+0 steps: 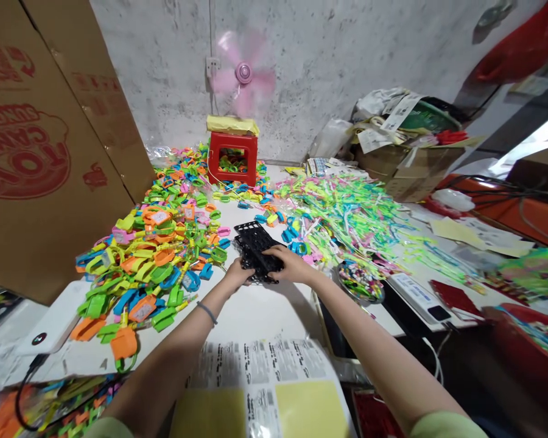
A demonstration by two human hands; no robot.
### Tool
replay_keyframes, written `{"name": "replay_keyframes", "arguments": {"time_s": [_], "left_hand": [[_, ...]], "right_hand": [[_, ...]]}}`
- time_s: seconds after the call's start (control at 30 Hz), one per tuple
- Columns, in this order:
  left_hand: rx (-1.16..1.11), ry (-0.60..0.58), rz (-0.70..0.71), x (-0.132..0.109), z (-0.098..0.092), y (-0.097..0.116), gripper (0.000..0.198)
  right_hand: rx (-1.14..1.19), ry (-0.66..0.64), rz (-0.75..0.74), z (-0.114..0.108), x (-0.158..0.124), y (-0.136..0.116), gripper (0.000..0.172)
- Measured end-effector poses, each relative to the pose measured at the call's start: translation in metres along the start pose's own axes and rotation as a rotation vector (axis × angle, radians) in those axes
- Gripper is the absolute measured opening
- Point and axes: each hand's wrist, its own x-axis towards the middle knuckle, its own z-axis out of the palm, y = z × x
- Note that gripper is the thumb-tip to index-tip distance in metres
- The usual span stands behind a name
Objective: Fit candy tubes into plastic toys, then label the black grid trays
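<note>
Over the middle of the white table, a pair of black perforated plastic trays [254, 242] overlap at an angle. My left hand [238, 275] grips their near left edge. From the right, my right hand [288, 263] holds the upper tray, its fingers lying over the top and side. Left of the trays lies a heap of colourful plastic toy pieces [158, 255] in orange, green, yellow and blue. To the right spreads a pile of thin green and pink plastic strips [342, 210]. Below my hands is a sheet of printed labels [265, 365], partly yellow.
A tall cardboard box [50, 140] stands at the left. A red stool [232, 158] is at the back, below a spinning pink fan [243, 74]. On the right are a bowl of small coloured pieces [360, 281] and a white power bank [418, 297]. Another white device [57, 316] lies left.
</note>
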Motion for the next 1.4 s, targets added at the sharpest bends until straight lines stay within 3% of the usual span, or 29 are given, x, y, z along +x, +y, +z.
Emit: {"name": "replay_keyframes", "arguments": {"time_s": [0.13, 0.27, 0.4, 0.47, 0.53, 0.63, 0.7, 0.8, 0.9, 1.03, 1.2, 1.4], "left_hand": [[-0.073, 0.07, -0.004, 0.011, 0.005, 0.016, 0.026], [-0.053, 0.176, 0.112, 0.002, -0.005, 0.046, 0.029], [0.067, 0.29, 0.291, -0.052, -0.041, 0.066, 0.032], [0.325, 0.36, 0.41, -0.091, -0.06, 0.063, 0.038], [0.661, 0.325, 0.529, -0.129, -0.071, 0.05, 0.045], [1.037, 0.087, 0.574, -0.17, -0.068, 0.019, 0.064], [1.17, -0.054, 0.505, -0.185, -0.058, -0.003, 0.072], [1.184, -0.128, 0.466, -0.197, -0.046, -0.029, 0.069], [1.137, -0.119, 0.552, -0.201, -0.041, -0.045, 0.063], [1.106, -0.245, 0.723, -0.188, -0.036, -0.056, 0.087], [1.075, -0.254, 0.651, -0.168, -0.029, -0.06, 0.056], [0.933, -0.14, 0.668, -0.162, -0.04, -0.057, 0.054]], "right_hand": [[0.522, 0.333, 0.187, -0.018, -0.011, -0.017, 0.052], [1.234, 0.557, 0.277, -0.013, -0.043, -0.039, 0.038], [1.64, 0.617, 0.406, 0.012, -0.094, -0.067, 0.02], [1.742, 0.619, 0.445, 0.026, -0.119, -0.083, 0.02], [1.806, 0.607, 0.494, 0.04, -0.141, -0.1, 0.024], [1.836, 0.583, 0.57, 0.058, -0.163, -0.121, 0.036], [1.806, 0.531, 0.618, 0.067, -0.171, -0.131, 0.044], [1.725, 0.46, 0.67, 0.075, -0.174, -0.141, 0.049], [1.646, 0.444, 0.696, 0.079, -0.169, -0.148, 0.051], [1.574, 0.4, 0.705, 0.081, -0.156, -0.15, 0.047], [1.565, 0.446, 0.695, 0.083, -0.145, -0.131, 0.034], [1.541, 0.641, 0.799, 0.079, -0.15, -0.097, 0.036]]}}
